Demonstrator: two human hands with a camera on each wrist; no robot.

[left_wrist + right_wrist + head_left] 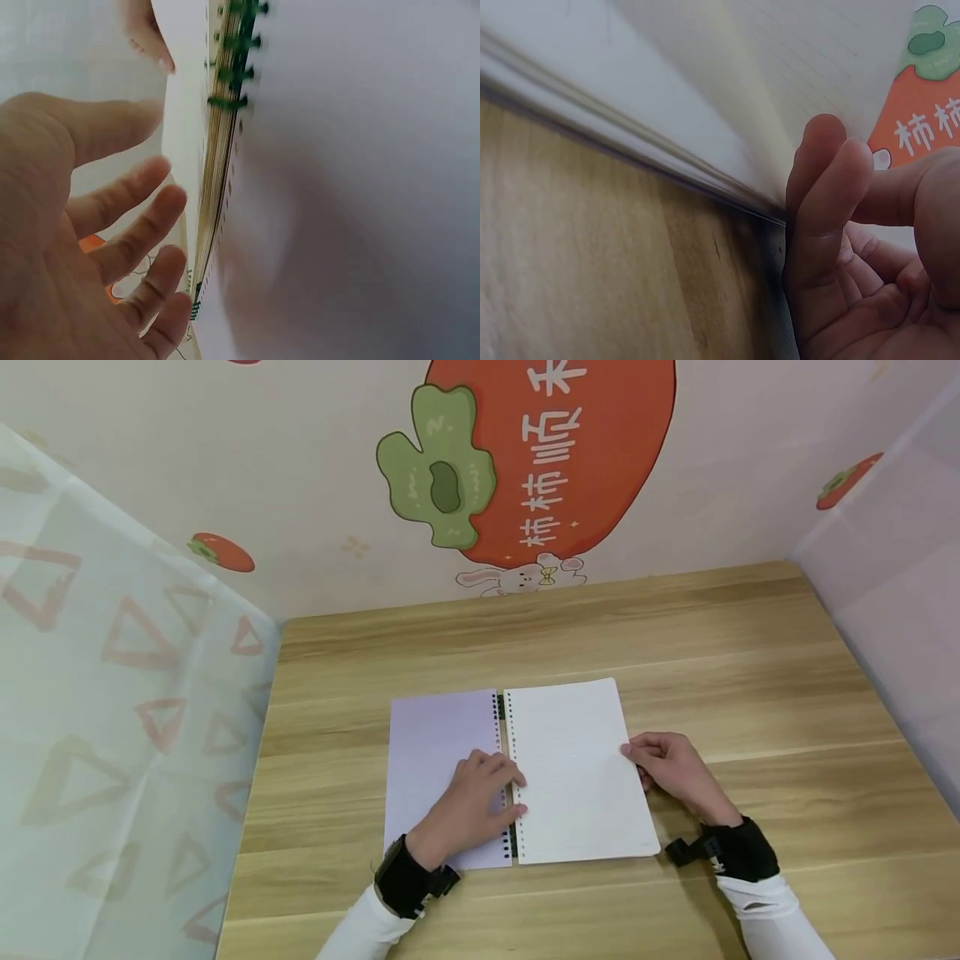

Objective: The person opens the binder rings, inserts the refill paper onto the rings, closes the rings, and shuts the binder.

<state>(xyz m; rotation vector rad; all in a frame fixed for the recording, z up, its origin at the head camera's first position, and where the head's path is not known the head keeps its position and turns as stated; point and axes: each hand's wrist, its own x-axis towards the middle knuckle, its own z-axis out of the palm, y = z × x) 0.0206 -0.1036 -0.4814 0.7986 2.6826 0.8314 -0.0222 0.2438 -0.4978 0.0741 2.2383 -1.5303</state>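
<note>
A loose-leaf notebook lies spread on the table, its purple cover on the left and white lined pages on the right. Green binder rings run along the spine. My left hand lies over the cover with fingers spread, fingertips right at the punched inner edge of the pages. At the outer edge, my right hand pinches paper between thumb and fingers. The right wrist view shows a lined sheet raised from the stack at these fingers.
The wooden table extends around the notebook. A wall with a large persimmon print stands behind it, and a pale curtain with triangles hangs at the left. Both wrists wear black camera straps.
</note>
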